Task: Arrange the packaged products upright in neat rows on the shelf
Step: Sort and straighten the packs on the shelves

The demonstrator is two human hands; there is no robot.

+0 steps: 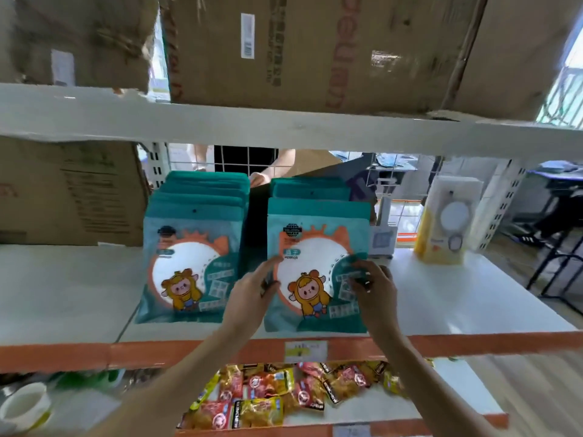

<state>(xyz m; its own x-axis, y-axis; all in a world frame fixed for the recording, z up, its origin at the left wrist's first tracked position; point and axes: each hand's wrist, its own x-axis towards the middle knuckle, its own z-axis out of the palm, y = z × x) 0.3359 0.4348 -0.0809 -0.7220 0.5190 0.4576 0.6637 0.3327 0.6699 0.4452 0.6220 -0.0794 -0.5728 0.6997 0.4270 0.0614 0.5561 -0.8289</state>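
Two rows of teal mirror packages with a cartoon figure stand upright on the white shelf (pixel 63 288). The left row (pixel 192 247) holds several packs, one behind the other. The right row has its front package (pixel 315 247) at the shelf's front edge. My left hand (pixel 252 294) touches that front package's left edge with fingers spread. On the package's right side, my right hand (pixel 372 288) has its fingers curled against the face; whether they pinch it is unclear.
A yellow-and-white boxed product (pixel 448 222) stands at the right of the shelf. Cardboard boxes (pixel 72 190) fill the left and the shelf above. Snack packets (pixel 284 395) lie on the lower shelf. Another person's hand (pixel 258 178) shows behind the rows.
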